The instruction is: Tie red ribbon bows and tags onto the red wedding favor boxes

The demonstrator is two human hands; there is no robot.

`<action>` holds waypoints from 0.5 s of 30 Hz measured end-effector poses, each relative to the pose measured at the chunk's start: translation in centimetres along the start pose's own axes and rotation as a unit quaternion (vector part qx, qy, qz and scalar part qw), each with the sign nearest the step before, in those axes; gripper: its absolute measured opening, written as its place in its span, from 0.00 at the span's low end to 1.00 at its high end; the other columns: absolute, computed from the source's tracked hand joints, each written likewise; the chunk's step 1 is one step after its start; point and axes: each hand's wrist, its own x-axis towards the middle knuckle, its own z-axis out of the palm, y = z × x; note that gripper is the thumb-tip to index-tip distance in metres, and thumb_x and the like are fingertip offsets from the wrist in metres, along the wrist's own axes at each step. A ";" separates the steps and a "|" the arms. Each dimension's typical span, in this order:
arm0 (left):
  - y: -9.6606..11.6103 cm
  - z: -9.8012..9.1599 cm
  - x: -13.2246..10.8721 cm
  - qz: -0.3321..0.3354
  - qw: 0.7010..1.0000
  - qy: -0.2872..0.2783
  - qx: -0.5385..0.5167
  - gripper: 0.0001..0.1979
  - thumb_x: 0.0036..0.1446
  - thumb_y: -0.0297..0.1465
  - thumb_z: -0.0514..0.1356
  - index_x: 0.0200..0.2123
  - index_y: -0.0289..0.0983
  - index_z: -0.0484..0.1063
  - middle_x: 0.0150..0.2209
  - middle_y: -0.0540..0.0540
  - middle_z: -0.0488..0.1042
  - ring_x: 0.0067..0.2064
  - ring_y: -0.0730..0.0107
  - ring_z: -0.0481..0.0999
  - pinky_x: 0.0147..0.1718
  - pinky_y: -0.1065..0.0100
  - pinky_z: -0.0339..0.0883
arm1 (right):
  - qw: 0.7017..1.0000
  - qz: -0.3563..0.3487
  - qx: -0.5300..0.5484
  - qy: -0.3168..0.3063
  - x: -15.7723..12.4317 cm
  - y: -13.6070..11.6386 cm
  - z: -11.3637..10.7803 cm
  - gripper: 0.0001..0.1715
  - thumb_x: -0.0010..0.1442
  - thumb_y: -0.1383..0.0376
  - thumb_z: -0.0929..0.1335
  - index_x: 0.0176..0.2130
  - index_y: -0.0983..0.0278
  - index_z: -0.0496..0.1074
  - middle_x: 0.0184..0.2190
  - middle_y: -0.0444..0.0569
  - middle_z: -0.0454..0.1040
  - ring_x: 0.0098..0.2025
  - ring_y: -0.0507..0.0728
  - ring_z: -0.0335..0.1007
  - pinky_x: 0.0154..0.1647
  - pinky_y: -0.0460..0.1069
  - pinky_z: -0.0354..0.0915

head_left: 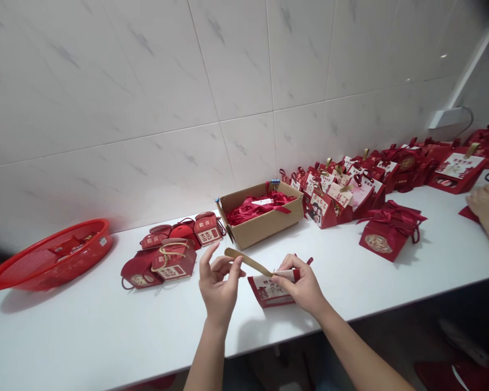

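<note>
My left hand (219,285) pinches the free end of a gold ribbon (248,262) that runs across to a small red gift box (270,289). My right hand (303,285) grips the top of that box, which has a white picture label on its front and rests on the white counter (106,331) just in front of me. Both hands are closed on what they hold.
A cardboard box of red ribbons (264,212) stands behind the hands. Several finished red gift boxes (175,247) sit to the left, many more (350,193) along the wall to the right. A red plastic basket (49,255) lies far left. Another person's hand (487,206) rests at the right edge.
</note>
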 end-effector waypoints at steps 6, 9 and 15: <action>-0.8 -0.1 -0.1 0.053 0.996 -0.005 0.067 0.24 0.53 0.28 0.62 0.53 0.42 0.63 0.30 0.53 0.70 0.22 0.80 0.71 0.22 0.74 0.71 | 1.000 -0.004 0.004 -0.014 -0.2 -0.3 0.0 0.13 0.50 0.63 0.72 0.26 0.61 0.63 0.22 0.41 0.68 0.26 0.53 0.67 0.29 0.48 0.63; -0.8 -0.1 -0.1 0.038 0.998 0.001 0.050 0.30 0.53 0.27 0.62 0.57 0.45 0.55 0.29 0.55 0.69 0.19 0.81 0.68 0.19 0.75 0.68 | 1.000 -0.005 0.003 -0.021 -0.3 -0.6 0.1 0.12 0.51 0.64 0.71 0.26 0.61 0.63 0.22 0.41 0.68 0.26 0.53 0.67 0.29 0.48 0.63; -1.1 -0.4 0.2 0.019 0.992 -0.068 0.100 0.06 0.59 0.30 0.55 0.38 0.38 0.70 0.35 0.49 0.71 0.30 0.76 0.72 0.29 0.73 0.69 | 0.999 -0.014 0.013 -0.036 -0.6 -0.7 0.3 0.11 0.51 0.65 0.71 0.26 0.62 0.63 0.23 0.41 0.68 0.27 0.52 0.67 0.30 0.48 0.63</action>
